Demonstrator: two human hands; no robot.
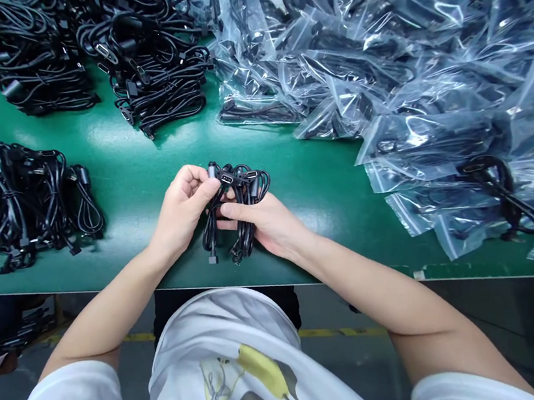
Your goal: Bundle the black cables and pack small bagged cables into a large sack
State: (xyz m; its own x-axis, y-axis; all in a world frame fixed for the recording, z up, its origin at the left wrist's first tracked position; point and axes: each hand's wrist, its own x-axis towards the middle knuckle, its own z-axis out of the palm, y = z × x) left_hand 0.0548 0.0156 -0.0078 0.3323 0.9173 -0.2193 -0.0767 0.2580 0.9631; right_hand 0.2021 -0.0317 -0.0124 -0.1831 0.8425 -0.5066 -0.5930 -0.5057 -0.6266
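Several black cable bundles (244, 213) are held together just above the green table (155, 175), near its front edge. My right hand (262, 217) is closed around them from the right, its thumb laid across the front. On the left side, my left hand (191, 200) pinches one coiled cable (210, 227) by its upper end, close to a grey cylindrical part. Small rectangular connectors show at the top of the bundles, and plugs hang at the bottom. The fingers behind the cables are partly hidden.
Loose cable bundles (21, 199) lie at the left, with taller piles (151, 64) at the back. Clear plastic bags (403, 77) with black cables inside cover the right side. One unbagged cable (507, 194) rests on them. The table's front edge (356, 282) runs below my forearms.
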